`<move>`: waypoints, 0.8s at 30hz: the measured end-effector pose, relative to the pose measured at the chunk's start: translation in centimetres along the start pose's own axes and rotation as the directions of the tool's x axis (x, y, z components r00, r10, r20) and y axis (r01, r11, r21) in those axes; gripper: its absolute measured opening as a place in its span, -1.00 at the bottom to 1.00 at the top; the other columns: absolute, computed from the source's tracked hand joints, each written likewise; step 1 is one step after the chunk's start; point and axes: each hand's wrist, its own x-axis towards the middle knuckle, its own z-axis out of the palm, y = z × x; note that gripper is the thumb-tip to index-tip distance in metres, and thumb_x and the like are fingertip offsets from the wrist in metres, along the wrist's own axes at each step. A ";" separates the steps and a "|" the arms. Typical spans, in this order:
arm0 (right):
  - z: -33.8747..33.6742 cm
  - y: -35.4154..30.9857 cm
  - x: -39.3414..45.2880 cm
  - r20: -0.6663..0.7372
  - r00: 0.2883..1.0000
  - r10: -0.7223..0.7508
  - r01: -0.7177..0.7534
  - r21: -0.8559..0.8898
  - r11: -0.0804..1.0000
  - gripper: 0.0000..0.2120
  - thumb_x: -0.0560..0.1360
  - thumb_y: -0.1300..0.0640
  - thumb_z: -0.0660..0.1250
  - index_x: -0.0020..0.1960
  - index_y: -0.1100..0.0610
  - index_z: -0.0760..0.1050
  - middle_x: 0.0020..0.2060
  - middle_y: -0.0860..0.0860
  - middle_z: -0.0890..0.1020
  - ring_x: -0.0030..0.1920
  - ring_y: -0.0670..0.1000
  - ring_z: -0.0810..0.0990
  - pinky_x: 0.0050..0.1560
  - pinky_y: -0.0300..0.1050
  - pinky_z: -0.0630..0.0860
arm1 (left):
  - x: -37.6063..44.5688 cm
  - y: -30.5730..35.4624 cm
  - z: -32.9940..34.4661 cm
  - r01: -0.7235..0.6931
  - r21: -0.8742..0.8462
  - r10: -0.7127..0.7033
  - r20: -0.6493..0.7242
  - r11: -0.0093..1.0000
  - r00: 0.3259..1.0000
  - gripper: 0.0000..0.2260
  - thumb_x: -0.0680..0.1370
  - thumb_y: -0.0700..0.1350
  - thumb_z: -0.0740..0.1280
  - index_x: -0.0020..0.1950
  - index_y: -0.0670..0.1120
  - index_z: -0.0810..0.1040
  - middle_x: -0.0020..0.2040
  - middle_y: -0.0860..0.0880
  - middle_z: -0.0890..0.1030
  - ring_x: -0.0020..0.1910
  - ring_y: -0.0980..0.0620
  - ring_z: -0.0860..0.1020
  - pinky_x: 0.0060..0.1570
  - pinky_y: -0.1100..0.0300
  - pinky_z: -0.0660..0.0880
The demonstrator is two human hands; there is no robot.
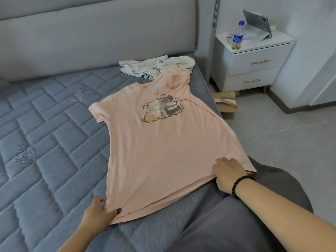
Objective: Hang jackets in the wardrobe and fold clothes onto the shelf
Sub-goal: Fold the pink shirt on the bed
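Head view, the only one given: a pink T-shirt point(163, 142) with a cartoon print lies spread face up on the grey quilted bed point(45, 133), collar toward twelve o'clock and hem toward six, its right side running close along the bed's edge. One sleeve, at about one o'clock, is folded back on itself near the collar. The left hand point(99, 212) pinches the hem corner at seven o'clock, thumb on top of the cloth and the other fingers tucked beneath it. The right hand point(230, 174), with a dark bead bracelet point(240, 184) at the wrist, lies at four o'clock on the other hem corner, fingers curled down over the fabric; whether they nip the cloth or only press it I cannot tell. A crumpled white garment point(154, 67) waits at twelve o'clock beyond the collar, touching the shirt's shoulder. A white nightstand point(254, 59) stands at two o'clock off the bed. The shirt looks thin, light and limp, so it should slide easily over the quilting and wrinkle readily. For a clean fold, the likely holds are shoulder seam and hem on one side, kept taut.
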 end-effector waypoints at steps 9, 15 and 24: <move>1.2 2.2 0.6 0.080 0.986 0.146 -0.151 0.067 0.986 -0.64 0.44 0.19 0.23 0.23 0.01 0.37 0.14 0.02 0.47 0.16 0.07 0.45 0.07 -0.05 0.34 | 0.5 5.0 1.6 -0.220 0.208 0.271 -0.263 0.953 0.926 -0.32 0.44 -0.01 0.45 0.48 -0.12 0.25 0.46 -0.20 0.24 0.43 -0.24 0.19 0.37 -0.14 0.22; 1.2 1.4 1.2 0.168 0.969 0.181 -0.200 0.108 0.974 -0.72 0.47 0.12 0.17 0.17 0.05 0.44 0.10 0.01 0.56 0.07 0.08 0.56 -0.08 -0.07 0.41 | 4.9 12.1 3.3 -0.454 0.347 0.512 -0.092 0.820 0.854 -0.44 0.65 0.05 0.14 0.57 -0.14 0.05 0.59 -0.19 -0.09 0.57 -0.14 -0.09 0.52 0.00 -0.07; -1.7 -2.8 6.2 -0.126 0.978 0.165 -0.112 0.349 0.930 -0.84 0.47 0.19 0.09 -0.25 0.01 0.22 -0.27 -0.10 0.39 -0.28 0.00 0.44 -0.30 -0.12 0.41 | 9.3 10.7 4.7 -0.492 0.545 0.622 -0.072 0.679 0.779 -0.39 0.58 0.17 -0.22 0.60 -0.03 -0.01 0.61 -0.07 -0.05 0.58 -0.05 -0.10 0.54 -0.04 -0.16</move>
